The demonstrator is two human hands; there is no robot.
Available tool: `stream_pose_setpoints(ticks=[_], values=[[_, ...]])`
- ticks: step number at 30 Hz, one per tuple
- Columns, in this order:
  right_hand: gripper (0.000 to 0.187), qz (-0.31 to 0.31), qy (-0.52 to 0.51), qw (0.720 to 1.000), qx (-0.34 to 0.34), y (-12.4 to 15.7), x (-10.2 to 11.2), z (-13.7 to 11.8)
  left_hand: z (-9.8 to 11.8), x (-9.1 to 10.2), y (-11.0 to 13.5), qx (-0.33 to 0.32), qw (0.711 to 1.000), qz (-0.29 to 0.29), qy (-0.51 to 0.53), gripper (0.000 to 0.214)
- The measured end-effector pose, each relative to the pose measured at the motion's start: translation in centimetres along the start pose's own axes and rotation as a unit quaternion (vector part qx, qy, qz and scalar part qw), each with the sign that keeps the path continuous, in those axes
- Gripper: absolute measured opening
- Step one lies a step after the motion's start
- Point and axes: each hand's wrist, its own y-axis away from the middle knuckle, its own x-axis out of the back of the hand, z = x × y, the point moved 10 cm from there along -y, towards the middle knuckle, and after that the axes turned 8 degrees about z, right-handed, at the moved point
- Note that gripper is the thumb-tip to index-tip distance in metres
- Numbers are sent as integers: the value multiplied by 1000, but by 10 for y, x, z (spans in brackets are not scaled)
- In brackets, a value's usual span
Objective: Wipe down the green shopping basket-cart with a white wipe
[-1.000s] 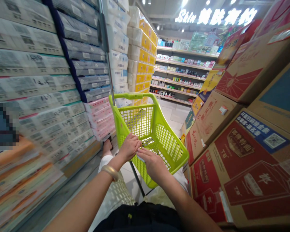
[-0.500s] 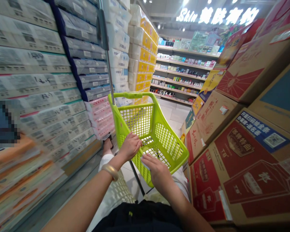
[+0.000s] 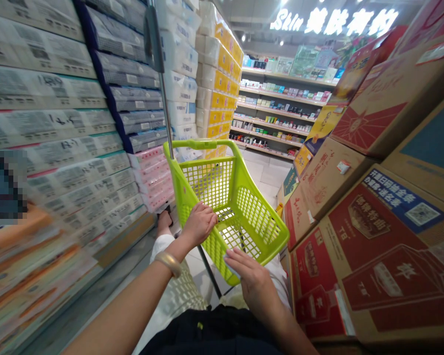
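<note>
A lime-green plastic shopping cart basket point(image 3: 261, 209) with a lattice of holes stands tilted before me, nothing inside it. My left hand point(image 3: 199, 224), a gold-coloured bangle at its wrist, is closed round the near rim. Lower along that same rim rests my right hand point(image 3: 249, 273), fingers together over a white tissue or cloth point(image 3: 232, 265) pressed to the plastic. Most of this white piece is hidden under the fingers. A grey metal pole point(image 3: 166, 98) rises at the basket's far left corner.
Stacked packs of paper point(image 3: 77, 118) line the left, with yellow-and-white packs point(image 3: 220, 74) behind. Cardboard cartons point(image 3: 385, 236) are piled close on the right. Shelves of small products point(image 3: 281, 106) stand at the back beneath a lit sign point(image 3: 333, 22). Somebody's foot point(image 3: 165, 218) shows beside the basket.
My right hand has slid down and right along the near rim with the white tissue or cloth. My left hand keeps its hold on the basket.
</note>
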Motion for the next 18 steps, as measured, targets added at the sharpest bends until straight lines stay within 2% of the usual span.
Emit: stream_pose_setpoints(ticks=[5,7,9,15,18], values=[[56,-13,-1,1000,4,-49,-32,10,0,4,-1,-6,1000,0,-13,41],[57,-9,-2,1000,2,-58,-36,13,0,5,-2,-7,1000,0,-18,41],[59,-6,-4,1000,3,-52,-33,12,-1,5,-1,-6,1000,0,-21,41],[59,-11,-11,1000,18,4,4,2,-3,0,1,1,1000,-3,-16,42],[58,-17,-2,1000,21,5,5,0,-3,0,0,3,1000,-5,-16,42]])
